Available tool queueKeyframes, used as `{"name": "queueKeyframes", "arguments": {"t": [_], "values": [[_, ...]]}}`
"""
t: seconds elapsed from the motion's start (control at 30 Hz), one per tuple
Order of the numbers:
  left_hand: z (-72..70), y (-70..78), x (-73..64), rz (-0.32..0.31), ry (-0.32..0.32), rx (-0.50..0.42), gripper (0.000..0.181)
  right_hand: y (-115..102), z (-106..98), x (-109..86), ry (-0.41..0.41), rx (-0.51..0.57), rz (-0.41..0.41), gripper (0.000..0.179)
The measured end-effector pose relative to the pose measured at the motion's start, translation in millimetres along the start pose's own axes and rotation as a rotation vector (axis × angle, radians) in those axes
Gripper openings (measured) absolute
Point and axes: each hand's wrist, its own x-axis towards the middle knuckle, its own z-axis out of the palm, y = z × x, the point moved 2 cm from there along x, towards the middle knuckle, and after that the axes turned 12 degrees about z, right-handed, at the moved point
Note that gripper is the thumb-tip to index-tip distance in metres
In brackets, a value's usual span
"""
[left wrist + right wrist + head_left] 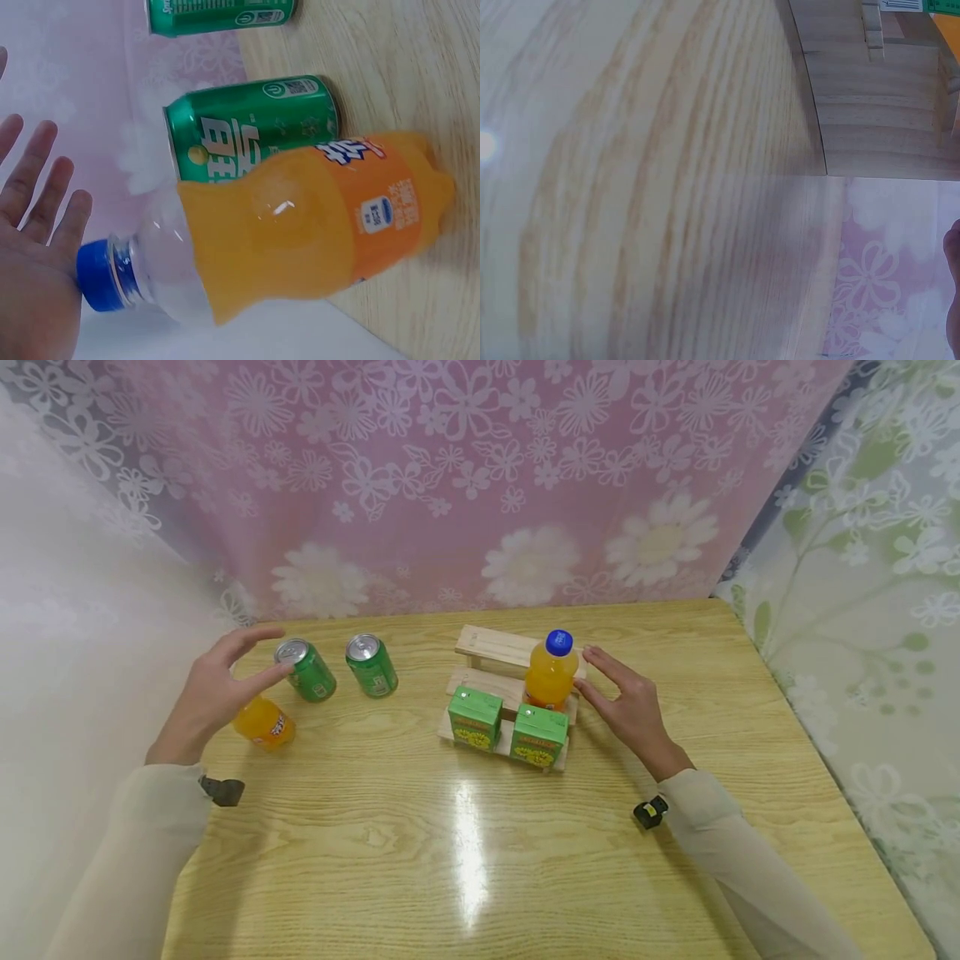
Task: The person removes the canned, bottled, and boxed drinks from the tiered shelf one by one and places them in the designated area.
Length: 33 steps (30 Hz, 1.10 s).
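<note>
On the left, my left hand (213,689) is over an orange soda bottle (264,723), thumb and fingers spread apart. In the left wrist view the bottle's blue cap (100,275) is right at the palm, and the fingers (34,172) are loosely extended. Just behind it stands a green can (306,671). A second orange soda bottle (551,675) stands upright on the wooden step rack (491,643). My right hand (628,706) is at its right side, thumb and fingers apart, fingertips close to the bottle and the rack's end. The right wrist view shows little of this hand.
Another green can (372,666) stands right of the first. Two green drink cartons (476,718) sit side by side on the rack's lowest step, in front of the bottle. A pink floral curtain (450,485) hangs along the back edge of the wooden table (360,843).
</note>
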Motion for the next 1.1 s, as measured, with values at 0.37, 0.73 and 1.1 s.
{"name": "queueKeyframes", "arguments": {"t": [0.37, 0.73, 1.1], "values": [[16.8, 24.0, 19.6, 0.086, -0.032, -0.015, 0.064, 0.1, -0.6, -1.1, -0.002, 0.010, 0.015, 0.057], [45.3, 49.7, 41.3, 0.130, -0.124, -0.033, 0.060, 1.8, -0.5, -1.4, -0.004, 0.003, 0.011, 0.058], [90.2, 73.0, 68.6, 0.232, -0.226, -0.118, 0.062, 2.4, 0.1, -0.4, -0.001, 0.001, 0.005, 0.059]]}}
